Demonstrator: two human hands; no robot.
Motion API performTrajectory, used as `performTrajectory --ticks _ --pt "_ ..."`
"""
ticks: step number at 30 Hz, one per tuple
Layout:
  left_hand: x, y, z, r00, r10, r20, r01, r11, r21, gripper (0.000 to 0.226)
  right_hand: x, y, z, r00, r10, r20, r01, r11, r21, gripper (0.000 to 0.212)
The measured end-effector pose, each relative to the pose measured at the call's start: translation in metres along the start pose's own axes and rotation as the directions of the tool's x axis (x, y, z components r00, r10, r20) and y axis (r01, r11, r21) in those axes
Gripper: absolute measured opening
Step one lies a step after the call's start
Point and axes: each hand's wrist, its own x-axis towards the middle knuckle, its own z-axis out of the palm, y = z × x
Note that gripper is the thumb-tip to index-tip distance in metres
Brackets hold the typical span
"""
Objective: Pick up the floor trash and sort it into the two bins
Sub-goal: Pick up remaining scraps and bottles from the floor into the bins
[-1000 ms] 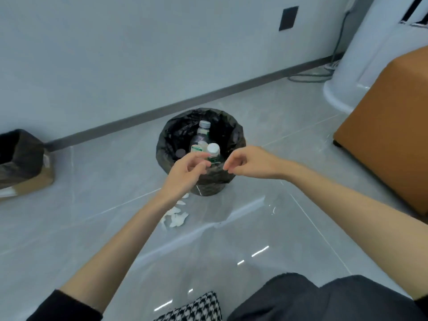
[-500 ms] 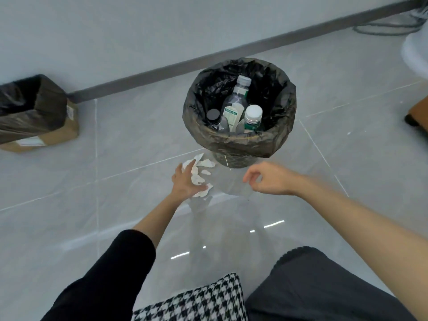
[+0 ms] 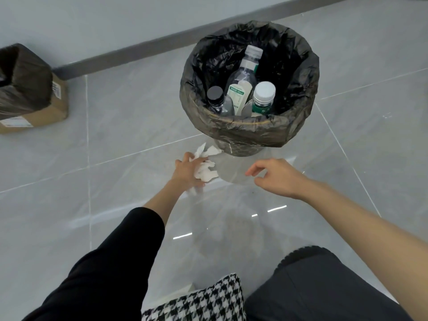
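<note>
Looking down in the head view, the left hand (image 3: 188,169) reaches out of a black sleeve (image 3: 111,262) to a small heap of torn white paper scraps (image 3: 207,173) lying on the floor (image 3: 115,135). The scraps are thin, crumpled and jagged-edged, and they sit just beside the foot of the round bin (image 3: 245,132). The fingers bend down into the heap and white pieces show between them; whether they have closed on any piece cannot be told. The right hand (image 3: 278,178), on a bare forearm, hovers near the scraps with fingers loosely curled and holds nothing.

The round bin is lined with a wrinkled, glossy black bag folded over its rim. Inside stand three plastic bottles: a clear bottle (image 3: 245,72) with a ribbed pale cap and a pale label, a black-capped bottle (image 3: 216,98), and a white-capped bottle (image 3: 262,98) with a green label. Well apart at far left is the box bin (image 3: 53,112), a brown cardboard carton holding another black bag.

Glossy grey tiles with thin pale joints cover the floor, meeting a dark skirting board (image 3: 139,52) along the wall. Houndstooth fabric (image 3: 201,302) and a dark grey trouser leg (image 3: 324,286) fill the lower edge.
</note>
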Motion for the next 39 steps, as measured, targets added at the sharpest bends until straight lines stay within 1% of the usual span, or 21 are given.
performTrajectory --ticks 2,5,6,9,11,14,18,20,23,25,27,30,32,34,36,39 --pt "-0.001 0.006 0.003 0.999 0.034 -0.037 -0.036 0.998 -0.045 0.067 0.000 0.003 0.000 1.000 0.010 -0.003 -0.010 1.000 0.014 0.029" --pt "-0.004 0.015 0.012 0.995 0.042 -0.090 -0.051 0.994 -0.097 0.049 -0.001 0.006 0.001 1.000 0.025 -0.002 -0.025 1.000 0.019 0.028" --pt "-0.006 0.018 0.014 0.994 0.053 -0.093 -0.063 0.992 -0.107 0.041 -0.001 0.008 0.001 1.000 0.031 0.000 -0.031 0.999 0.017 0.028" --pt "-0.011 0.027 0.020 0.995 0.083 -0.059 -0.086 0.995 -0.047 0.023 -0.003 0.010 0.001 0.999 0.053 0.009 -0.053 0.998 0.015 0.026" --pt "-0.015 0.030 0.021 0.995 0.053 -0.080 -0.060 0.994 -0.086 0.017 -0.005 0.012 0.000 0.998 0.066 0.011 -0.066 0.998 0.015 0.026" --pt "-0.023 0.025 0.012 0.992 -0.029 -0.120 0.006 0.983 -0.185 0.018 -0.008 0.015 -0.003 0.996 0.084 0.009 -0.085 0.996 0.022 0.027" --pt "-0.034 0.014 -0.007 0.986 -0.036 -0.166 0.005 0.983 -0.186 0.026 -0.010 0.016 -0.008 0.995 0.095 0.001 -0.095 0.995 0.034 0.028" --pt "-0.039 0.013 -0.010 0.986 -0.005 -0.167 -0.029 0.979 -0.202 0.028 -0.010 0.015 -0.009 0.995 0.096 0.008 -0.096 0.995 0.030 0.028" --pt "-0.046 0.021 -0.004 0.984 0.122 -0.133 -0.151 0.960 -0.235 0.033 -0.010 0.013 -0.009 0.995 0.093 0.018 -0.093 0.996 0.010 0.028" --pt "-0.046 0.030 0.009 0.984 0.162 -0.073 -0.174 0.964 -0.201 0.046 -0.011 0.011 -0.008 0.996 0.092 0.024 -0.092 0.996 -0.002 0.029" --pt "-0.044 0.041 0.022 0.993 0.116 -0.030 -0.119 0.978 -0.174 0.062 -0.012 0.011 -0.007 0.995 0.094 0.027 -0.094 0.995 -0.014 0.030" --pt "-0.044 0.058 0.034 0.998 -0.010 -0.055 -0.002 0.977 -0.214 0.085 -0.014 0.015 -0.006 0.993 0.114 0.032 -0.113 0.993 -0.038 0.030" --pt "-0.041 0.063 0.038 0.996 -0.039 -0.080 0.020 0.976 -0.217 0.092 -0.014 0.017 -0.006 0.992 0.123 0.040 -0.120 0.991 -0.052 0.030" --pt "-0.036 0.063 0.040 0.996 -0.020 -0.082 0.004 0.983 -0.186 0.085 -0.013 0.018 -0.005 0.991 0.127 0.048 -0.123 0.990 -0.063 0.030" --pt "-0.031 0.061 0.042 0.995 -0.006 -0.100 -0.011 0.986 -0.167 0.070 -0.012 0.019 -0.004 0.991 0.127 0.050 -0.123 0.990 -0.073 0.030" --pt "-0.028 0.058 0.047 0.991 -0.007 -0.132 -0.022 0.975 -0.220 0.052 -0.010 0.023 -0.004 0.991 0.125 0.042 -0.121 0.989 -0.084 0.031"
